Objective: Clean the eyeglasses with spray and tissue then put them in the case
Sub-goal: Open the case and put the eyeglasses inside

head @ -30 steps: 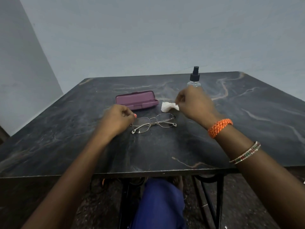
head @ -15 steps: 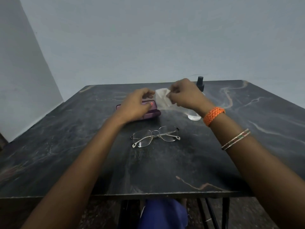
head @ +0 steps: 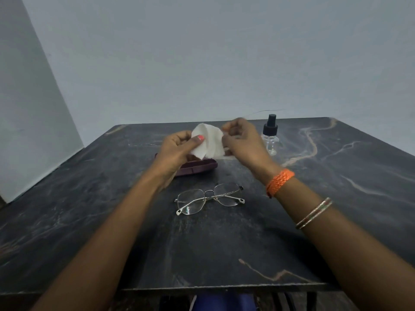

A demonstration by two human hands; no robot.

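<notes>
Since half a second ago both hands have drawn slightly apart and the tissue, then a small bunched piece between them, is now spread into a wider sheet. Nearest the camera: dark marbled table, its front edge low in the frame, both forearms reaching across it. Right wrist carries an orange braided band; two thin bangles sit further up that forearm. Eyeglasses lie on the table between the forearms, temples folded, touched by neither hand. Beyond them the purple case, closed, mostly hidden under the left hand. Above the case, off the table, the tissue is held up between the hands: left hand pinches its left edge, thumb with an orange-red nail pressed on the front; right hand pinches the right edge with curled fingertips. Furthest back, just to the right of the right hand, the clear spray bottle stands upright with its black nozzle on, untouched. Plain pale wall behind.
</notes>
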